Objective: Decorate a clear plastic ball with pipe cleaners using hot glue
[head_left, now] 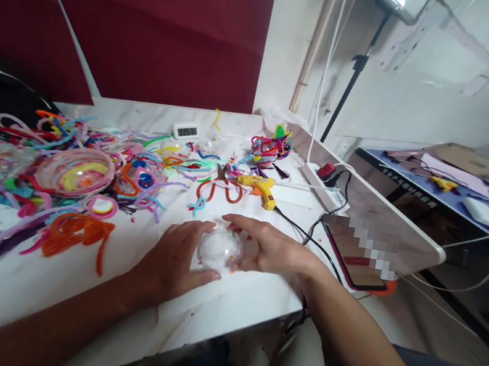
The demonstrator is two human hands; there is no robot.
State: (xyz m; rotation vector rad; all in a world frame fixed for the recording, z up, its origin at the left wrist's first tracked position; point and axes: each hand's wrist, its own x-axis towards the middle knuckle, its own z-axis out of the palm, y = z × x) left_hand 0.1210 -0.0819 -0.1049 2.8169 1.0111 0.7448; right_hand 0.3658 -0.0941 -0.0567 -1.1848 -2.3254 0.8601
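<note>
Between my two hands sits a clear plastic ball [220, 250] with white fluffy filling and small coloured bits inside, low over the white table [185, 313]. From the left, my left hand [173, 257] curves around it, thumb at the near side and fingers at the far side. My right hand [264, 247] cups the opposite side, its fingers bent over the top and edge. Just beyond lie orange-handled scissors [219, 190], pliers [223, 173] and a yellow hot glue gun [260, 187]. A light-blue pipe cleaner piece [197, 205] is near my left fingertips.
Pipe cleaners [76, 233] and a clear bowl [75, 172] crowd the left side. A small digital clock [185, 131] and a colourful pipe-cleaner craft [273, 145] stand at the back. At right are a power strip [324, 187], cables and a phone [354, 254]; a raised edge borders the table.
</note>
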